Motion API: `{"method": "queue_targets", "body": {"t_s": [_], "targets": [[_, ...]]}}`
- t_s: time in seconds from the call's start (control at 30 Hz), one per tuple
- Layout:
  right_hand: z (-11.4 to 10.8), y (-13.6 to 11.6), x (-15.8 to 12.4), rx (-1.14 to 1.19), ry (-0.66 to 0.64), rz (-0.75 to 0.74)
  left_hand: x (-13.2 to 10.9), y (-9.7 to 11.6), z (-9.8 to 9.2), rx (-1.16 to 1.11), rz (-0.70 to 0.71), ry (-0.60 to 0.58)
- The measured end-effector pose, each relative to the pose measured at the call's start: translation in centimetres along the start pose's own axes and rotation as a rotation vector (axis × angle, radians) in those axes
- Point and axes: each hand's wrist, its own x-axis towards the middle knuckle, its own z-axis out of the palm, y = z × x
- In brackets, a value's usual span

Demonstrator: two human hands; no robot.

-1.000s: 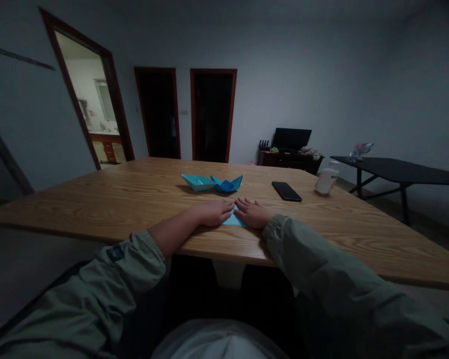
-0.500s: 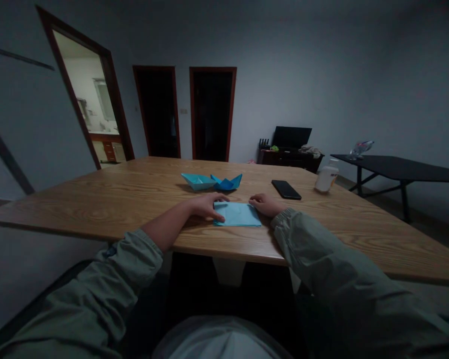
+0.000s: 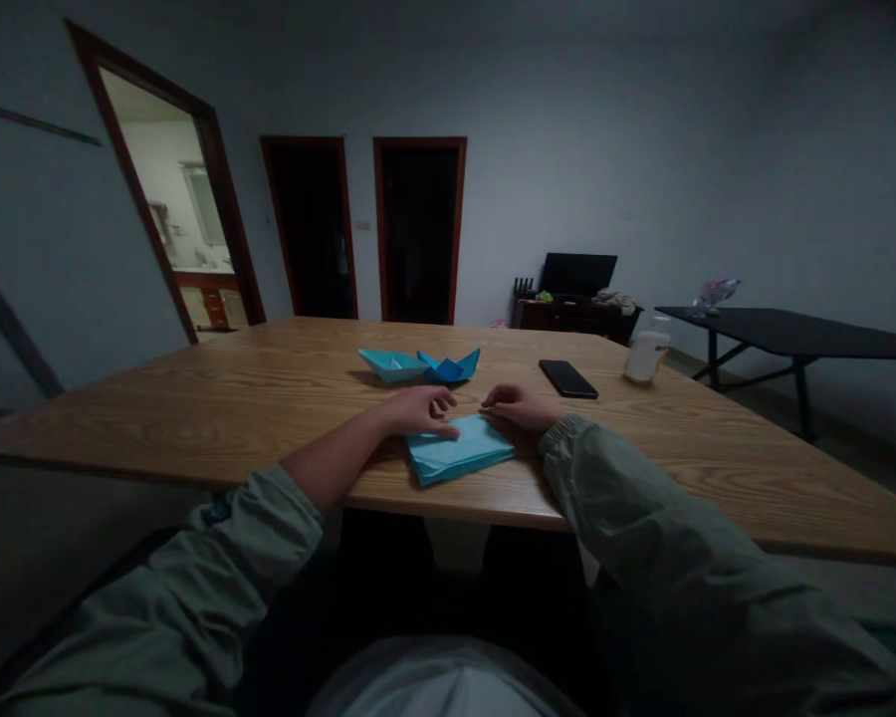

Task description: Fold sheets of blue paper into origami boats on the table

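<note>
A folded light-blue paper sheet [image 3: 457, 453] lies on the wooden table [image 3: 231, 398] near its front edge, turned at an angle. My left hand [image 3: 419, 410] rests at the sheet's far left corner, fingers curled and pinching the paper's edge. My right hand [image 3: 517, 406] is at the far right corner, fingers curled, also gripping the edge. Behind my hands sit two folded paper boats, a light-blue boat [image 3: 392, 364] and a darker blue boat [image 3: 452, 367], touching each other.
A black phone [image 3: 567, 379] lies on the table to the right, a white bottle [image 3: 646, 353] beyond it. A black side table [image 3: 791, 334] stands at the right. Three doorways line the back wall, and a dark cabinet with a monitor [image 3: 578, 289] stands beside them.
The paper went from covered under both hands to lying flat and square, and now it is rotated at an angle. Both hands moved to its far corners.
</note>
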Motion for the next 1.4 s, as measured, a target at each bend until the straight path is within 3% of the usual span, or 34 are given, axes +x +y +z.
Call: {"method": "queue_targets", "body": {"t_s": [0.17,0.37,0.47,0.57,0.67,0.77,0.93,1.0,1.07,1.2,1.23,1.3,1.4], "targets": [[-0.1,-0.3,-0.3,-0.213,0.042,-0.029,-0.4,2.5,0.5,0.023,-0.020,-0.149],[-0.2,-0.7,-0.4,-0.261,0.081,-0.039,-0.3,2.4,-0.4,0.060,-0.088,-0.214],[-0.4,-0.3,-0.2,-0.268,0.083,-0.042,-0.6,3.0,-0.5,0.109,-0.016,-0.178],[-0.5,0.0,0.0,-0.279,0.096,-0.027,-1.2,5.0,0.8,0.292,0.075,-0.074],[-0.6,0.1,0.0,-0.293,0.123,-0.023,-2.5,7.5,3.1,0.357,0.051,-0.185],[-0.7,0.1,0.0,-0.297,0.122,-0.037,-4.1,9.7,4.7,0.351,0.141,-0.223],[-0.5,0.6,0.3,-0.227,0.131,-0.019,-6.0,12.1,3.8,0.327,0.355,-0.293],[-0.6,0.6,0.5,-0.188,0.145,-0.035,-5.5,12.1,2.4,0.308,0.323,-0.210],[-0.7,0.2,0.5,-0.117,0.201,-0.050,-4.2,11.3,0.6,0.264,0.213,0.015],[-0.8,-2.3,-0.3,0.087,0.557,-0.121,-0.4,8.1,-2.2,0.028,0.031,0.578],[-0.7,-3.1,-0.5,0.116,0.652,-0.154,0.4,7.4,-2.4,-0.046,0.018,0.668],[0.0,-4.6,-1.0,0.143,0.709,-0.213,1.7,6.3,-2.1,-0.199,0.022,0.785],[2.0,-6.3,-1.2,0.165,0.502,-0.251,2.8,5.8,-0.4,-0.471,0.041,0.745]]}}
